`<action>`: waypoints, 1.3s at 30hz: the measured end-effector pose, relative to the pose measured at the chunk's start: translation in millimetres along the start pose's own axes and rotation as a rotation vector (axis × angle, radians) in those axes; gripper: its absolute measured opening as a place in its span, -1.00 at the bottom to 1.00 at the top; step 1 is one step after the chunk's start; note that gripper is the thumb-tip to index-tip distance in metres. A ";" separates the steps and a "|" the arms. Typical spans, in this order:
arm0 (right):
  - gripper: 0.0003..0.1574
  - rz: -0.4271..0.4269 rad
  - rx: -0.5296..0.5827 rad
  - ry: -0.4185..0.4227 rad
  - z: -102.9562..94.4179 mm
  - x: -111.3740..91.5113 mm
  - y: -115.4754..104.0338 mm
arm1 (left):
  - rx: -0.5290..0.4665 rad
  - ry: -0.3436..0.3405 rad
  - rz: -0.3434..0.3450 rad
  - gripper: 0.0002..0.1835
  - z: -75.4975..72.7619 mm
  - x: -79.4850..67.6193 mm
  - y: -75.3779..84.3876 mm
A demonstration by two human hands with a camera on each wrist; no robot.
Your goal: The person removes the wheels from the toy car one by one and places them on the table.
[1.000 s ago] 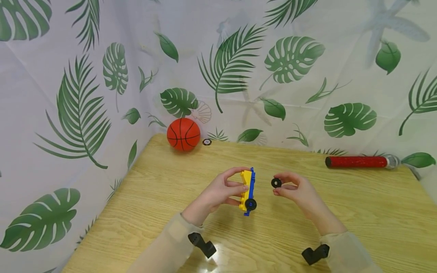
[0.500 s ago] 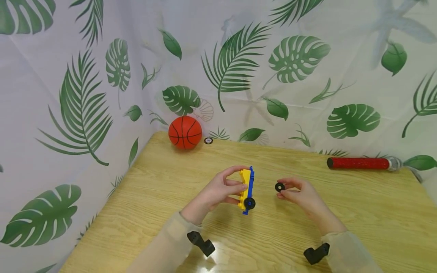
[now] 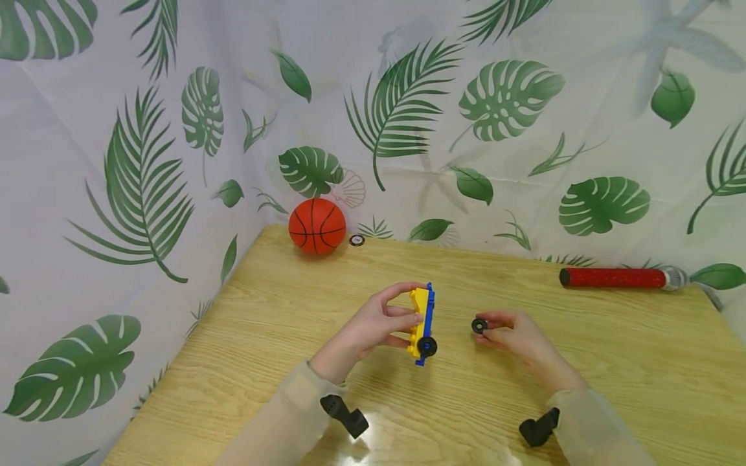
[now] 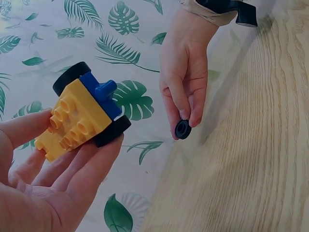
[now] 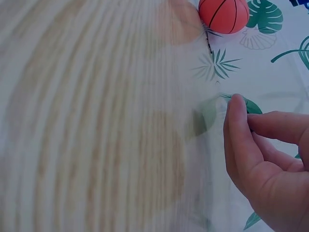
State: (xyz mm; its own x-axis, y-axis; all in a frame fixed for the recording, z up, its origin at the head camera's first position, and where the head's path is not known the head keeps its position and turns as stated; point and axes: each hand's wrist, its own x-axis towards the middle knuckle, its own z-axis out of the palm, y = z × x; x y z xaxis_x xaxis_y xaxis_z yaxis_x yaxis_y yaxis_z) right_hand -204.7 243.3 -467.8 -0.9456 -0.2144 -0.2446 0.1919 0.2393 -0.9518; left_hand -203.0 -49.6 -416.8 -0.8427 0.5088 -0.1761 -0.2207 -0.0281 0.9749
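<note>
My left hand [image 3: 373, 323] grips a yellow and blue toy car [image 3: 421, 321] and holds it on end above the table. A black wheel [image 3: 427, 347] sits at the car's lower end in the head view. From the left wrist, two black wheels flank the blue end, and studs cover the yellow body [image 4: 72, 121]. To the right, my right hand [image 3: 519, 340] pinches a small loose black tyre [image 3: 480, 325] between thumb and fingers, apart from the car. In the right wrist view the fingers of that hand [image 5: 270, 159] mostly hide the tyre.
The wooden table [image 3: 262, 336] meets a leaf-printed cloth wall [image 3: 507, 162]. An orange basketball [image 3: 317, 226] sits at the far left corner beside a small black and white disc [image 3: 357, 240]. A red microphone [image 3: 618, 278] lies at the far right edge.
My right hand has moved a little to the right and nearer me, taking the tyre farther from the car. The left hand keeps its hold on the car, almost still.
</note>
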 end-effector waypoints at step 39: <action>-0.39 0.126 0.026 -0.054 -5.9 -2.3 3.8 | -0.011 0.008 0.010 -0.45 -1.8 -0.1 -0.5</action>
State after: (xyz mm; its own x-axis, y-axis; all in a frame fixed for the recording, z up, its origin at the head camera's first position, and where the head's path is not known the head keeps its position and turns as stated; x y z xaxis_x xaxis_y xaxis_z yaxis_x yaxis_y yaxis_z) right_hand -203.3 250.3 -469.8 -0.8981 -0.2348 -0.3718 0.3161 0.2430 -0.9171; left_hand -203.7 -51.2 -417.5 -0.8490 0.5011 -0.1676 -0.2177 -0.0426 0.9751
